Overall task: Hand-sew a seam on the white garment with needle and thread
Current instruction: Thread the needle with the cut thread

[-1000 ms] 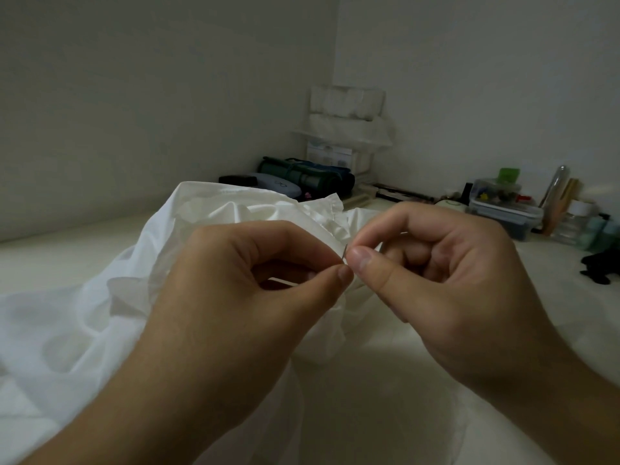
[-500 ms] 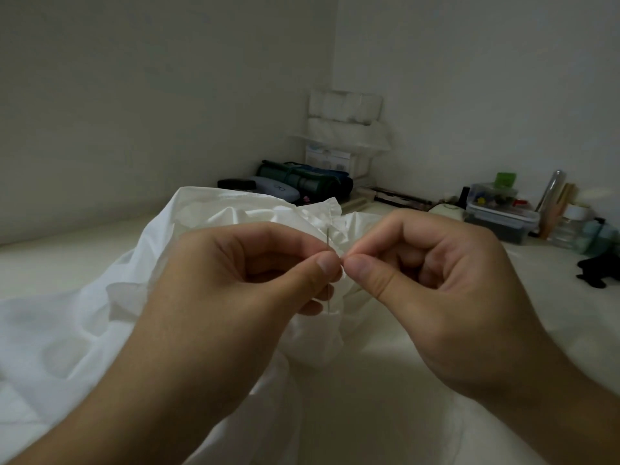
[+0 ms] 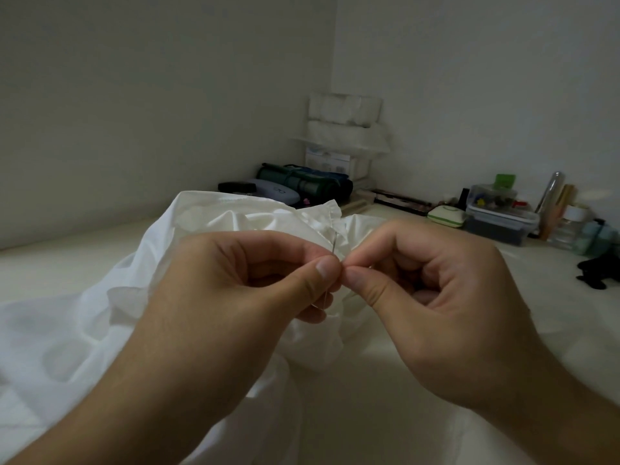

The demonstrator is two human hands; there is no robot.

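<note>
The white garment point(image 3: 235, 223) lies crumpled on a pale surface, with its gathered edge raised between my hands. My left hand point(image 3: 241, 297) pinches a thin needle point(image 3: 334, 242) between thumb and forefinger. The needle stands nearly upright, its top poking above the thumb and its lower end showing below. My right hand point(image 3: 436, 297) has its fingers curled. Its thumb and forefinger pinch together right beside the needle, touching my left thumb tip, seemingly on the thread, which is too fine to make out.
Along the far wall sit a dark rolled mat point(image 3: 302, 182), a glasses case point(image 3: 278, 194), stacked white boxes point(image 3: 345, 129), clear lidded containers point(image 3: 500, 213) and bottles point(image 3: 570, 223). A black item point(image 3: 599, 273) lies at the right edge.
The needle passed from my right fingertips to my left thumb and forefinger and turned upright. My hands stayed together, and my right fingertips now pinch just beside it.
</note>
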